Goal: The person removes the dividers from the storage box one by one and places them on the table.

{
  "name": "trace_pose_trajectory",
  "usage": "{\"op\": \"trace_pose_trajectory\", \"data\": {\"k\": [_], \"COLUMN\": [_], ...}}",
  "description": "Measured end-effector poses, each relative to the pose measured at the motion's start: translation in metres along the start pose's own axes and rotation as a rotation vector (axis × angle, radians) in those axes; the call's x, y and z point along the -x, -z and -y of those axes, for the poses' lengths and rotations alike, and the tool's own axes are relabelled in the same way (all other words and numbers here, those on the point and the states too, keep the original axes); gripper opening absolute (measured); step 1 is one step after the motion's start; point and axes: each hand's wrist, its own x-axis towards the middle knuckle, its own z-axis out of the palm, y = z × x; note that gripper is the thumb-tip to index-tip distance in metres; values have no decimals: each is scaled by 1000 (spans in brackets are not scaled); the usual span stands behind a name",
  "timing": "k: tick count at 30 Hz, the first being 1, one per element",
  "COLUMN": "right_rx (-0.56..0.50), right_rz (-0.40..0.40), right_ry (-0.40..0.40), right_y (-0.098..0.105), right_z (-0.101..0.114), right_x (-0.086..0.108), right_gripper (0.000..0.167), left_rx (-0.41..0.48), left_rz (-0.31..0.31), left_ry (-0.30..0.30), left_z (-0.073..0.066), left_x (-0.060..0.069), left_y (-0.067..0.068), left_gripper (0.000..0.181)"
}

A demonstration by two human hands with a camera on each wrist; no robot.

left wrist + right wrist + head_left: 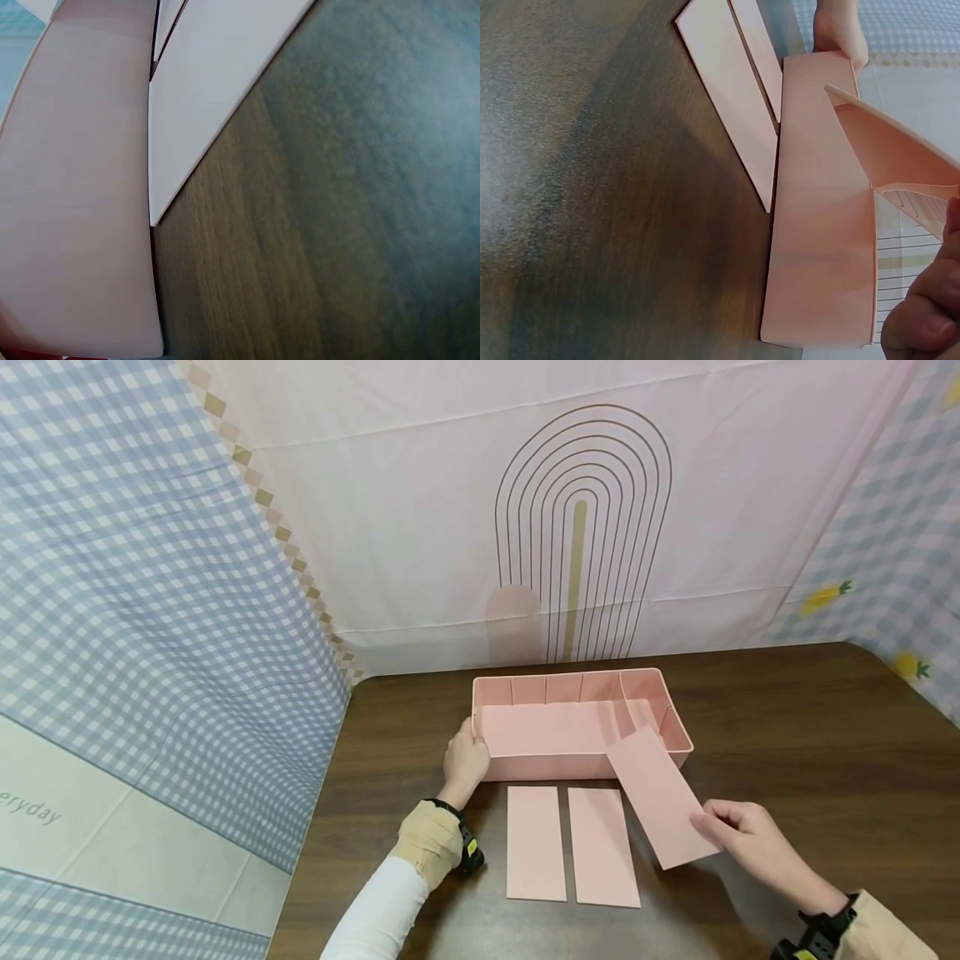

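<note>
A pink rectangular box (pixel 555 767) stands on the table, with one divider fitted near its right end and slots along its back wall. My left hand (pixel 467 760) grips the box's left end. In my right hand (pixel 742 835) a flat pink panel (pixel 663 797) is pinched near its lower right corner. The panel tilts above the table, its far end over the box's front right rim. Two more pink panels, a left one (pixel 536 843) and a right one (pixel 604 847), lie side by side before the box. The right wrist view shows the fingers (pixel 922 315) beside the raised panel.
The brown wooden table (pixel 810 735) reaches back to a pale cloth (pixel 420 527) printed with arches. Blue checked cloth (pixel 187 568) hangs at the left, and more checked cloth (pixel 900 552) hangs at the right.
</note>
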Motion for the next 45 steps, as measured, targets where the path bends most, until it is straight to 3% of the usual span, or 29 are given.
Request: {"op": "trace_pose_trajectory", "data": {"k": [27,45], "right_rx": [10,4], "right_rz": [62,74], "right_ry": [-83,-88], "right_y": [-4,-8], "right_z": [-13,-16], "right_x": [8,13], "right_gripper": [36,37], "left_rx": [10,19], "left_rz": [-8,-11], "left_ry": [-11,-16], "left_z": [1,2], "left_x": [-1,-1], "left_y": [-1,-1], "left_gripper": [39,39]}}
